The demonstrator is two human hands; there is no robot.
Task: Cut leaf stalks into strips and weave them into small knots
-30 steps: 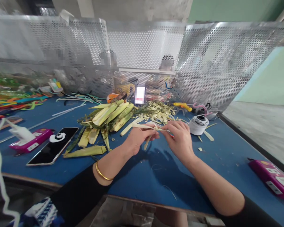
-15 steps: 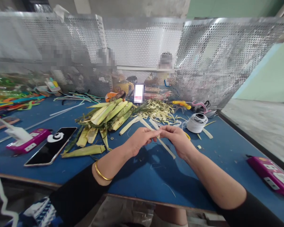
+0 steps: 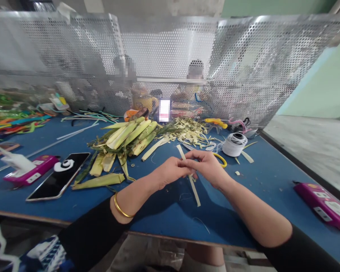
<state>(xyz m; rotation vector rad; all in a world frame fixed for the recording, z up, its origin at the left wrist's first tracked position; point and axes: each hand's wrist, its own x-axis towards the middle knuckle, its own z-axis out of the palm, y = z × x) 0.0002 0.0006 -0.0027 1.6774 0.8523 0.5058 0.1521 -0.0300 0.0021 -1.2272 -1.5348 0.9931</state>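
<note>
My left hand point(image 3: 171, 172) and my right hand point(image 3: 206, 166) meet over the table, fingertips pinched together on a narrow, pale corn husk strip point(image 3: 195, 193). One end of the strip sticks up beyond the fingers, while the longer end hangs down toward me. The right fingers overlap the left ones and hide the middle of the strip. Just behind the right hand lies a yellow loop handle point(image 3: 221, 160), partly covered. To the left of my hands rests a heap of green and yellow corn husks point(image 3: 130, 138).
Shredded husk point(image 3: 187, 130) is piled behind my hands. A spool of white string point(image 3: 234, 145) stands to the right. Magenta power strips point(image 3: 323, 204) lie at both sides, with a phone point(image 3: 59, 175) at left. A perforated metal screen point(image 3: 170, 45) closes off the back; people sit behind it.
The right hand has shifted over the left fingertips. The strip has turned more upright, its lower end now hanging closer to me. A second pale end beside it no longer shows.
</note>
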